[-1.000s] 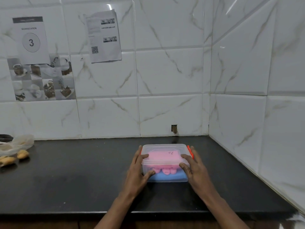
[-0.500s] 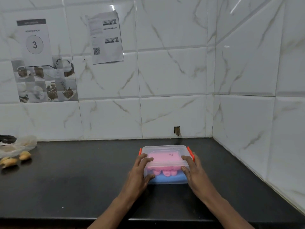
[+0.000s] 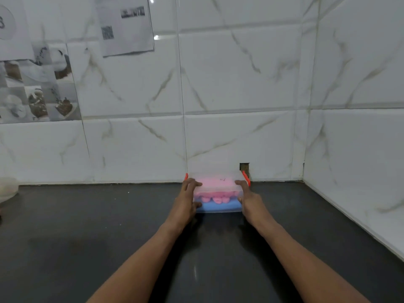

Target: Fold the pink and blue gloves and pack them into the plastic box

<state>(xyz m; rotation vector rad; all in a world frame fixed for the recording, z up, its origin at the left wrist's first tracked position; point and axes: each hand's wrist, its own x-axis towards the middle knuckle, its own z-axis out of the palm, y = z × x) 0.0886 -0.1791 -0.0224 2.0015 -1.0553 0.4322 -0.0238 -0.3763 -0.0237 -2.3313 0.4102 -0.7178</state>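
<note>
Standing at the back of a dark counter (image 3: 87, 237) against the marble-tiled wall (image 3: 240, 95), papers (image 3: 126, 25) taped above, the lidded plastic box (image 3: 217, 209) shows pink gloves (image 3: 215, 184) over blue gloves (image 3: 218, 206). A left hand (image 3: 188, 197) and right hand (image 3: 249, 197) grip its ends.

Left arm: we reach it forward and slightly inward from the lower edge of the view, forearm bare, elbow out of sight.
Left hand (image 3: 188, 199): ours is turned palm inward, fingers (image 3: 192, 183) extended and slightly spread at the far end, thumb low and curled toward the right.
Right arm: we stretch it forward from the lower right, bare, angled inward toward the left arm.
Right hand (image 3: 249, 199): palm faces inward, fingers (image 3: 241, 183) pointing ahead, thumb tucked low.
Both hands: level with each other, apart, in a clasping pose facing one another.
</note>
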